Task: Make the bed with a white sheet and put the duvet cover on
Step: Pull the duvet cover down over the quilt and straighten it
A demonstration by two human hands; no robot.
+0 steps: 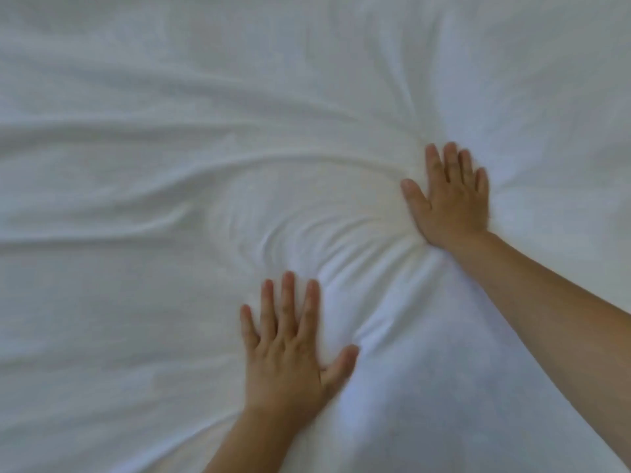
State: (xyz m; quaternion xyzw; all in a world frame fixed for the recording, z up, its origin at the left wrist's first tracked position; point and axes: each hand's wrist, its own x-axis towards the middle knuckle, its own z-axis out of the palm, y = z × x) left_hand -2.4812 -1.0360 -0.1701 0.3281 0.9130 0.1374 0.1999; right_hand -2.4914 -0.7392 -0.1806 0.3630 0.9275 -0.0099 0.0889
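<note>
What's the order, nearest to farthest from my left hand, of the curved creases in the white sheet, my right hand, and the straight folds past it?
1. Curved creases in the white sheet, just ahead of the left hand, between the hands.
2. Right hand, farther up and right.
3. Straight folds, beyond the right hand's fingers, toward the top.

Soft, even, faintly bluish light

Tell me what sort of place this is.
Likely a bedroom: a creased white sheet fills the whole view, and its folds fan out where the left hand and right hand press flat on it.
</note>
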